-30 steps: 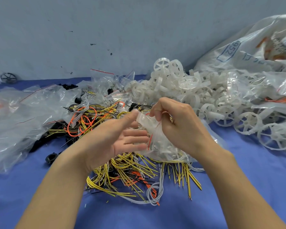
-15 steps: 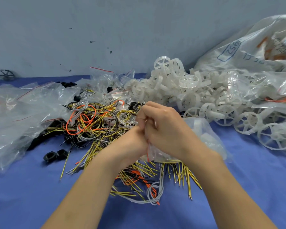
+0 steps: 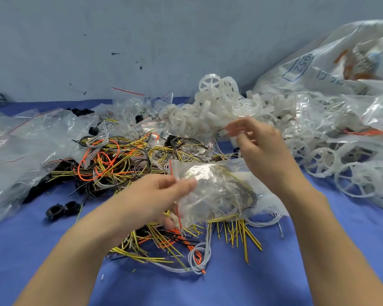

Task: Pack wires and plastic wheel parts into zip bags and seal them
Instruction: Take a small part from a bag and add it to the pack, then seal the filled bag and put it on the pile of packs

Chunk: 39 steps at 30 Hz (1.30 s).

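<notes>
The left hand pinches the red-striped edge of a small clear zip bag holding coiled wires, above the pile of yellow, orange and black wires. The right hand, fingers loosely spread, holds nothing, near the white plastic wheels.

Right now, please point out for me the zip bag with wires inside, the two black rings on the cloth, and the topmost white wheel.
zip bag [image 3: 217, 191], head view, middle of its clear front.
black rings [image 3: 63, 209], head view, where the pair meets.
white wheel [image 3: 209, 83], head view, its spoked hub.
</notes>
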### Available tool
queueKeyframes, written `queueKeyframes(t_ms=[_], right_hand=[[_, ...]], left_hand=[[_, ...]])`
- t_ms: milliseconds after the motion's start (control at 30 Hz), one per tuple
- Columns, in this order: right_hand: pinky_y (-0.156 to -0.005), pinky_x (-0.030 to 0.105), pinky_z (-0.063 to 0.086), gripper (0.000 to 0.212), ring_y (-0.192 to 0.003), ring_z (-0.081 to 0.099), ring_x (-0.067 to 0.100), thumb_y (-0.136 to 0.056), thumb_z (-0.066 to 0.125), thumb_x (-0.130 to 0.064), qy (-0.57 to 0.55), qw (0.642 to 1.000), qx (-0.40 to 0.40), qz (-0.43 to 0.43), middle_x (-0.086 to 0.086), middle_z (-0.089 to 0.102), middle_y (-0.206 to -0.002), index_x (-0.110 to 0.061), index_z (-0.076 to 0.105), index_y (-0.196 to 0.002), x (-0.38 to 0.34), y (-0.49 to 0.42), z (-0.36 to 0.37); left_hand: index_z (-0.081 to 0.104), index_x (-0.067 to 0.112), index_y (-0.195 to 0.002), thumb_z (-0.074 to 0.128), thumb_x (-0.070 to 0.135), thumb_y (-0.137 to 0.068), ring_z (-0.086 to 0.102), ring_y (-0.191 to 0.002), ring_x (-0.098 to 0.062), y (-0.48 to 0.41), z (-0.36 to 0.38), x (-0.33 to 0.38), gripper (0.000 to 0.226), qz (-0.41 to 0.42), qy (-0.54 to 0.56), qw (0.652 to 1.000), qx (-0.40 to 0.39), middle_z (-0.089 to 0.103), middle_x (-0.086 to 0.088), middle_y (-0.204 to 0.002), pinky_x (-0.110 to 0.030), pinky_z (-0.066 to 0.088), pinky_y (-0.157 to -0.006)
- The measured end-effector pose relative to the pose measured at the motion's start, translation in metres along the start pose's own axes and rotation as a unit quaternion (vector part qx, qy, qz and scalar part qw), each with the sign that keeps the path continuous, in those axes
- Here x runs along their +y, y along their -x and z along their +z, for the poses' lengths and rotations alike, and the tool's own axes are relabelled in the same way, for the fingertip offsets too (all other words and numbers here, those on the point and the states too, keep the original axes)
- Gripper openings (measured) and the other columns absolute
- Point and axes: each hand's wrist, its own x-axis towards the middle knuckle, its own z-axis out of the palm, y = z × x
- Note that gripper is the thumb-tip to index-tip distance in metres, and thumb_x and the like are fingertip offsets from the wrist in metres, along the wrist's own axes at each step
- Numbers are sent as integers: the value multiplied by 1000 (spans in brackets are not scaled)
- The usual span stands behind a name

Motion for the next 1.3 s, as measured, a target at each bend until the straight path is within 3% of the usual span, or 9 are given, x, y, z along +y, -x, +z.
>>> queueKeyframes(t_ms=[133, 300, 533, 700, 833, 967, 1133, 1200, 1300], right_hand=[[-67, 14, 47, 27, -83, 59, -8, -97, 45, -13, 3, 1000, -1, 22, -22, 66, -94, -30, 66, -102, 2, -1, -5], [-75, 27, 53, 27, -87, 60, -5, -98, 45, -15, 6, 998, 17, 54, -17, 68, -98, -27, 67, -107, 3, -4, -11], [-76, 13, 49, 20, -91, 62, -9, -100, 52, -32, -16, 999, -50, -3, -18, 69, -104, -29, 68, -112, -15, 1, -6], [-97, 18, 41, 67, -123, 48, -6, -83, 60, -66, -6, 970, -240, -41, -20, 52, -139, -38, 45, -143, -32, 11, 12], [-99, 7, 29, 99, -129, 33, -16, -71, 66, -73, 6, 970, -238, -56, -22, 39, -149, -38, 23, -153, -35, 15, 17], [-106, 28, 42, 70, -127, 48, 0, -90, 60, -51, 35, 985, -139, -94, -12, 53, -142, -28, 36, -151, -40, 10, 19], [-58, 17, 37, 23, -60, 51, -1, -104, 46, -35, 3, 991, -81, -103, -22, 57, -64, -27, 65, -113, -37, 9, 8], [-59, 40, 42, 30, -62, 51, 20, -106, 41, -36, -26, 994, -63, -88, 4, 60, -67, -21, 64, -95, -35, 8, 5], [-71, 47, 47, 44, -78, 57, 35, -106, 39, -37, -61, 996, -42, -57, 23, 65, -85, -7, 68, -95, -32, 6, -1]], left_hand=[[73, 28, -84, 59, 53, -88, 53, -48, -10, 1, 0, -4, 28, 28, -50, 996, 65, 67, -1, -68, -26, 47, -58], [68, 9, -82, 58, 41, -93, 49, -45, -10, -2, -7, -6, 35, 31, 0, 990, 134, 58, 1, -53, -17, 42, -43], [64, 7, -76, 60, 31, -94, 51, -40, -15, -9, 0, 9, 31, 67, 91, 984, 137, 60, -7, -54, -20, 42, -40], [66, 4, -85, 60, 29, -94, 48, -41, -9, -20, 1, 44, 28, 123, 137, 971, 155, 54, 6, -47, -22, 42, -41], [61, 9, -78, 58, 30, -95, 36, -34, -9, -25, 0, 64, 27, 148, 165, 956, 191, 43, 4, -40, -19, 32, -35], [59, 12, -73, 57, 28, -96, 34, -33, -8, -24, -2, 77, 28, 174, 218, 942, 186, 43, 4, -43, -17, 29, -35], [67, 11, -93, 51, 26, -99, 38, -34, -6, -16, -1, 82, 22, 194, 187, 951, 152, 75, -8, -87, -17, 33, -35], [65, 12, -98, 48, 26, -101, 39, -35, -7, -13, -3, 81, 21, 200, 169, 954, 148, 76, -1, -91, -16, 35, -36], [64, 13, -99, 47, 25, -101, 44, -37, -7, -12, -7, 76, 21, 203, 140, 955, 162, 76, 3, -93, -17, 39, -37]])
